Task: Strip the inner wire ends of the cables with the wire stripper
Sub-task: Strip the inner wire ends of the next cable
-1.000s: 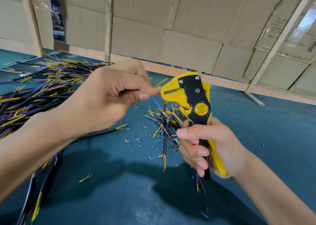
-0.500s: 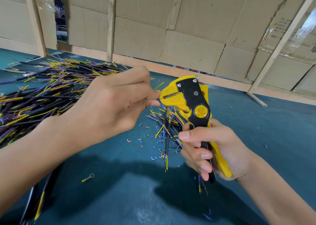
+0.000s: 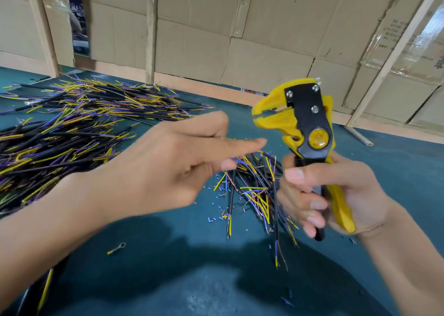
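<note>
**Left hand empty between cables, stripper held ready**

The left hand [image 3: 168,169] hangs over the table with its fingers stretched out and loose, holding nothing; it is blurred, so finer detail cannot be told. The right hand [image 3: 336,195] grips the handles of the wire stripper [image 3: 305,133], upright, head to the left, with a narrow gap between the jaws and no wire seen in them.

Judging by this, one cable is done and the step in hand is fetching another. Below and between the hands lies a small heap of cables [image 3: 257,190] among cut bits of insulation [image 3: 216,195]; a big pile of cables [image 3: 79,123] lies well to the left on the green table [image 3: 396,171].

The next move calls for picking out one cable, pinching it near its end, and feeding a single inner wire squarely into the jaws before squeezing. A small ring terminal [image 3: 117,247] lies apart, nearer the person.
</note>
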Available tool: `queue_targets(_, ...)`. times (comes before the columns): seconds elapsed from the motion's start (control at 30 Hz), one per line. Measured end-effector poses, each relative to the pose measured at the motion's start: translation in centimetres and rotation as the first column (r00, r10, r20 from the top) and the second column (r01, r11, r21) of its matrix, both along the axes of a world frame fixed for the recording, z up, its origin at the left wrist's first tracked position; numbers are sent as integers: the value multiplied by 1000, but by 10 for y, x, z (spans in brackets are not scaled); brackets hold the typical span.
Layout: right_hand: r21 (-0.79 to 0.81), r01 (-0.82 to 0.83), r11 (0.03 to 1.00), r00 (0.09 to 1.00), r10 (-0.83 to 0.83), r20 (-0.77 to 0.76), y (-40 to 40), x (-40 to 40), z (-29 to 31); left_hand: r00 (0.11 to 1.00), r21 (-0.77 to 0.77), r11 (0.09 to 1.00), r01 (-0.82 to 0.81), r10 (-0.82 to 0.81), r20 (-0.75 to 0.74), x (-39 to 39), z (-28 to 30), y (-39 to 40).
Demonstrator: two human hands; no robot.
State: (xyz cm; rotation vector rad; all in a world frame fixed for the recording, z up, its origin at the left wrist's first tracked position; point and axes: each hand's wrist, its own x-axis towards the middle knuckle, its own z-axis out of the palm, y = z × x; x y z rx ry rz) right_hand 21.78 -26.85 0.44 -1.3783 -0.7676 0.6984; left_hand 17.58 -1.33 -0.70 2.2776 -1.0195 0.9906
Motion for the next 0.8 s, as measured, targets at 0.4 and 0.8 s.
queue_targets(0.4,87,-4,996,994,-6,110,20,5,-27,985,-233,960,-157,171,39,6,-5,7)
queue_targets(0.8,14,-56,998,991,54,120,19,5,-30,960,-324,926,-195,248,133,1,-2,4)
